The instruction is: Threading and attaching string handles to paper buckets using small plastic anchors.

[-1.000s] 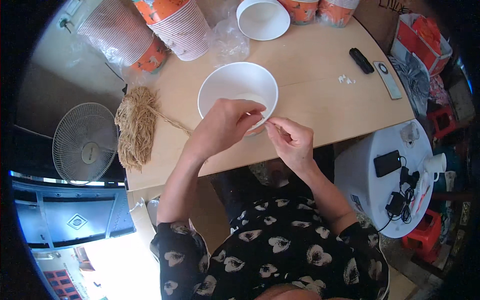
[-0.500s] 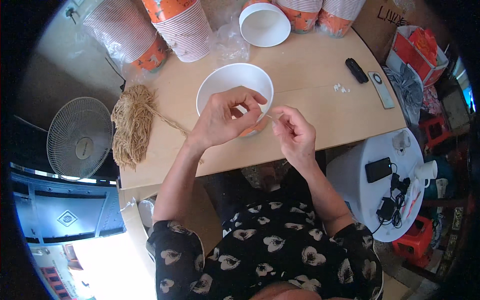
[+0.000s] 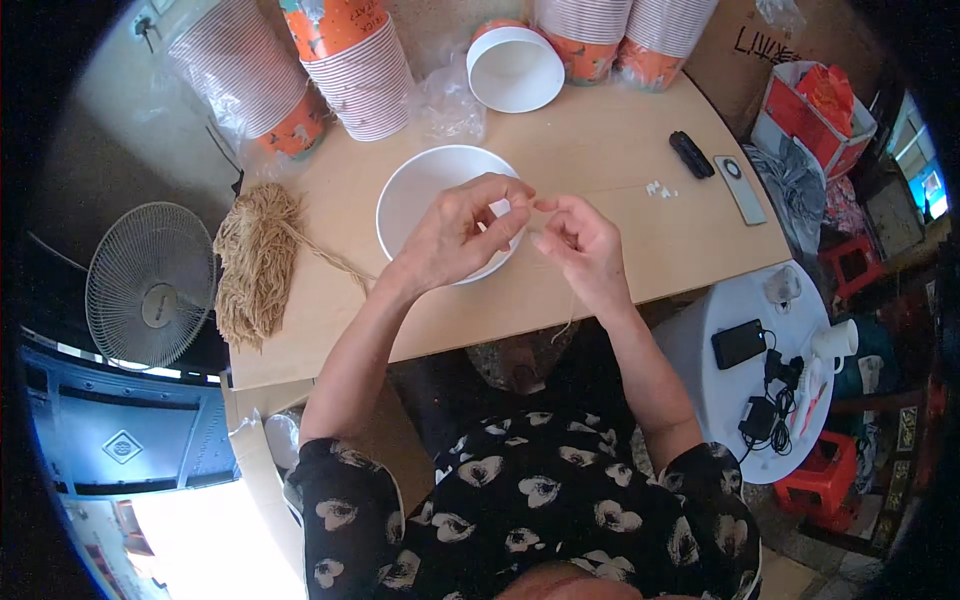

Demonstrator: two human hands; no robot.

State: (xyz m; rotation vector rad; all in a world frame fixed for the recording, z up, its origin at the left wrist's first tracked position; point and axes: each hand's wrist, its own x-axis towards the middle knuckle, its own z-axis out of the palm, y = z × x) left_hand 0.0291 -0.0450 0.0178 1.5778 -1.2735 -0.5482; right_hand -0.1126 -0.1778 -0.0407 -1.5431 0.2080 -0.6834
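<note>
My left hand is over the right side of a white paper bucket, thumb and forefinger pinched together. Whatever sits in that pinch is too small to make out. Close to its fingertips, my right hand also has its thumb and fingers bent together. Below my right hand dangles the loose end of a thin beige strand of twine. On the left of the table lies a thick bundle of beige twine, with a few strands trailing toward my left forearm.
Stacked orange-and-white paper buckets line the back, beside a tipped bucket and a clear plastic bag. Small white pieces, a black object and a phone lie right. A fan stands left.
My fingertips have come closer together and slightly higher. The strand's end now hangs below my right hand. The whole view has shifted a little.
</note>
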